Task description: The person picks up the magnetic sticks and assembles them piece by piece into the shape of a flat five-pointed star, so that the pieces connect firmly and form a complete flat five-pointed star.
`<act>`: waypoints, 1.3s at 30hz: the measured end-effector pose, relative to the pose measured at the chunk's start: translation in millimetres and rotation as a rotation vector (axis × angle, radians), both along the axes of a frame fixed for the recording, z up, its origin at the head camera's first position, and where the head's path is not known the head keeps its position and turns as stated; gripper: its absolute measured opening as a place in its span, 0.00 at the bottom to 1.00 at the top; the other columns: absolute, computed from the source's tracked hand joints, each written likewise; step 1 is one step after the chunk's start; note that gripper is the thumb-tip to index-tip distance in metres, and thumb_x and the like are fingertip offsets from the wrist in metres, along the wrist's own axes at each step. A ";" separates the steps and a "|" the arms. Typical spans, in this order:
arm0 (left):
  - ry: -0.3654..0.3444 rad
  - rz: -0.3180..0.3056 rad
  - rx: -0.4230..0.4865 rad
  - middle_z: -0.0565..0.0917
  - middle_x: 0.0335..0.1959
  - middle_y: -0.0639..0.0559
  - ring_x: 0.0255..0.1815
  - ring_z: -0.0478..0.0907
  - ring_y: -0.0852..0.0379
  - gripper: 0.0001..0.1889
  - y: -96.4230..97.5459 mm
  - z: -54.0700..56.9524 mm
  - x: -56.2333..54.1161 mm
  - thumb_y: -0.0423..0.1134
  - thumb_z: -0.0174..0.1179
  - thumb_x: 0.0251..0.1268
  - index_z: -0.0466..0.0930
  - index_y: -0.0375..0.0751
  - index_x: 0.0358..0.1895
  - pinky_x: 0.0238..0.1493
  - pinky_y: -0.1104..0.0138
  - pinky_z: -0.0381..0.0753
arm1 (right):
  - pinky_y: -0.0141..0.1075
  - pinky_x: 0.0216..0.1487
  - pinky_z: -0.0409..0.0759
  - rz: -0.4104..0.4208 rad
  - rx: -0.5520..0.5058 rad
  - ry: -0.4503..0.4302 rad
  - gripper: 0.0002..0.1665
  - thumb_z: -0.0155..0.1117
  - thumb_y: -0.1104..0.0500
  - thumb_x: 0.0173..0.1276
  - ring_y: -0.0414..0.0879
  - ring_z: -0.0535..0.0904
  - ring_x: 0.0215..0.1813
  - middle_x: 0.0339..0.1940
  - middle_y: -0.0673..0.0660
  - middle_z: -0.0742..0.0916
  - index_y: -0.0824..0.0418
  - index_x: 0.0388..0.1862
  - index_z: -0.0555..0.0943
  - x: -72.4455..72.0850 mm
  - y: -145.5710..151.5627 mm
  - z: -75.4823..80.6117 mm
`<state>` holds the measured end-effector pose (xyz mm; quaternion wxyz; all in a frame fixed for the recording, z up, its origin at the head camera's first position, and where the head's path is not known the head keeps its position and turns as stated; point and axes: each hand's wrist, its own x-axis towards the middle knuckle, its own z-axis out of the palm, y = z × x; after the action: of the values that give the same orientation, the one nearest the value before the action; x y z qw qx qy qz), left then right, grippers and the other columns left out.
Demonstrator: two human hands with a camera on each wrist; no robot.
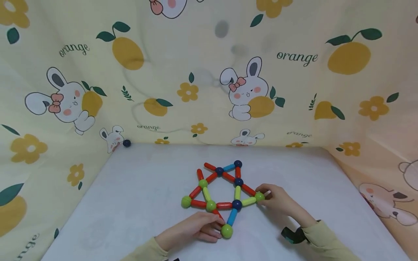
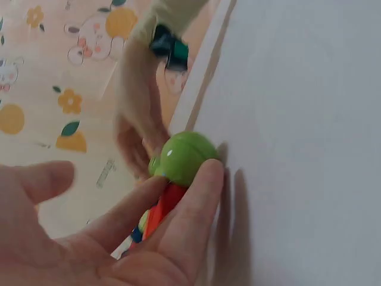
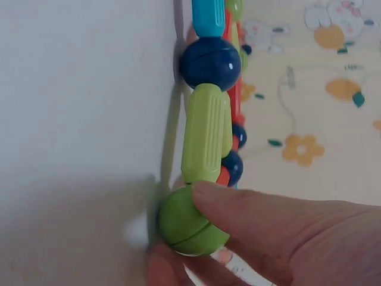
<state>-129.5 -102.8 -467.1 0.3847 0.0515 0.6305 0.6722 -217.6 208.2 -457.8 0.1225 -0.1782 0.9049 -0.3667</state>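
A star-like figure of magnetic rods and balls lies flat on the white table, with red, blue and light green rods (image 1: 237, 193) between green and navy balls (image 1: 237, 204). Thumb and fingers of my right hand (image 1: 277, 199) pinch the green ball (image 3: 193, 223) at the figure's right tip. My left hand (image 1: 199, 228) is at the near tip, two nearly straight fingers touching the near green ball (image 2: 189, 156) on either side of its red rod (image 2: 171, 196); its thumb stands apart. At the upper left, two red rods (image 1: 209, 166) have bare outer ends.
A loose navy ball (image 1: 126, 143) sits at the table's back left corner. Printed cloth (image 1: 202, 65) with rabbits and oranges rises behind the white table (image 1: 137, 188) and along both sides. A dark strap (image 1: 294, 235) is on my right wrist.
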 end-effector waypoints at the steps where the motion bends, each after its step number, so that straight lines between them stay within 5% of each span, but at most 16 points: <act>1: -0.014 -0.007 0.019 0.82 0.49 0.42 0.48 0.82 0.45 0.22 4.0 -0.4 1.6 0.49 0.48 0.74 0.77 0.34 0.56 0.46 0.59 0.81 | 0.41 0.39 0.82 -0.017 -0.002 0.009 0.19 0.72 0.65 0.57 0.48 0.79 0.38 0.41 0.55 0.83 0.62 0.48 0.81 -0.4 1.9 -0.4; 8: -0.025 -0.045 0.124 0.79 0.54 0.38 0.53 0.79 0.43 0.28 5.1 7.6 3.3 0.54 0.46 0.73 0.74 0.33 0.60 0.52 0.56 0.78 | 0.46 0.47 0.81 -0.066 -0.005 0.010 0.18 0.69 0.66 0.60 0.52 0.79 0.45 0.46 0.56 0.84 0.63 0.50 0.81 -17.3 11.5 -1.4; 13: 0.170 -0.006 0.124 0.74 0.61 0.35 0.58 0.75 0.40 0.29 -35.7 21.4 -21.9 0.54 0.43 0.75 0.70 0.32 0.63 0.57 0.52 0.74 | 0.46 0.47 0.81 -0.109 0.015 0.002 0.18 0.67 0.68 0.61 0.53 0.79 0.46 0.48 0.58 0.83 0.63 0.51 0.81 -26.8 15.2 -4.3; 15: 0.303 0.085 0.079 0.73 0.61 0.35 0.59 0.73 0.38 0.28 -62.9 25.1 -39.7 0.52 0.42 0.76 0.69 0.31 0.64 0.58 0.50 0.72 | 0.47 0.47 0.81 -0.112 0.013 0.006 0.18 0.66 0.68 0.62 0.54 0.79 0.46 0.49 0.59 0.83 0.64 0.52 0.80 -29.2 16.9 -5.6; 18: 0.546 0.329 -0.069 0.74 0.59 0.33 0.58 0.74 0.38 0.25 -110.8 26.7 -67.5 0.48 0.46 0.75 0.71 0.29 0.61 0.57 0.51 0.74 | 0.47 0.47 0.81 -0.117 0.008 0.004 0.18 0.66 0.68 0.62 0.54 0.79 0.47 0.49 0.59 0.83 0.63 0.52 0.80 -31.7 18.1 -7.8; 21: 0.749 0.579 -0.330 0.76 0.55 0.34 0.56 0.75 0.40 0.22 -161.7 22.9 -96.1 0.45 0.53 0.73 0.72 0.29 0.59 0.55 0.55 0.76 | 0.47 0.48 0.80 -0.122 0.010 0.003 0.18 0.66 0.68 0.62 0.54 0.79 0.48 0.50 0.59 0.83 0.63 0.53 0.80 -33.3 17.0 -8.9; 23: 0.822 0.698 -0.495 0.75 0.57 0.35 0.57 0.73 0.41 0.23 -193.3 18.6 -114.0 0.43 0.56 0.70 0.71 0.29 0.59 0.56 0.55 0.75 | 0.48 0.49 0.80 -0.124 0.013 0.004 0.19 0.65 0.68 0.63 0.54 0.79 0.48 0.50 0.59 0.82 0.63 0.53 0.80 -34.1 15.9 -9.4; 27: 0.851 0.779 -0.717 0.69 0.62 0.32 0.63 0.66 0.36 0.30 -245.8 13.6 -145.6 0.43 0.62 0.65 0.65 0.28 0.64 0.60 0.48 0.69 | 0.48 0.50 0.80 -0.120 0.016 0.015 0.20 0.65 0.68 0.63 0.55 0.79 0.49 0.51 0.59 0.82 0.62 0.55 0.79 -38.6 14.3 -10.1; 31: 0.822 0.715 -0.866 0.59 0.68 0.27 0.67 0.58 0.31 0.39 -282.2 11.8 -168.1 0.42 0.65 0.60 0.57 0.26 0.68 0.63 0.43 0.63 | 0.47 0.49 0.80 -0.134 0.010 0.026 0.20 0.66 0.67 0.63 0.54 0.79 0.49 0.51 0.58 0.82 0.61 0.55 0.79 -39.3 14.8 -11.3; 34: 0.752 0.697 -0.858 0.52 0.72 0.28 0.70 0.52 0.30 0.44 -300.2 10.4 -176.4 0.41 0.67 0.58 0.51 0.27 0.71 0.65 0.42 0.58 | 0.46 0.49 0.80 -0.153 0.006 0.023 0.21 0.67 0.67 0.63 0.53 0.79 0.48 0.51 0.58 0.82 0.61 0.55 0.79 -36.0 15.9 -13.3; 39: 0.655 0.750 -0.716 0.51 0.74 0.36 0.72 0.50 0.33 0.48 -318.9 6.0 -181.7 0.39 0.68 0.58 0.46 0.32 0.74 0.66 0.44 0.58 | 0.46 0.49 0.80 -0.157 0.000 0.023 0.21 0.67 0.67 0.62 0.51 0.80 0.47 0.51 0.57 0.82 0.60 0.55 0.80 -31.4 16.3 -15.4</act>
<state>-311.2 -421.6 -461.1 -0.0985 -0.1026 0.8779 0.4572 -249.0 224.5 -473.2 0.0830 -0.1110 0.9174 -0.3731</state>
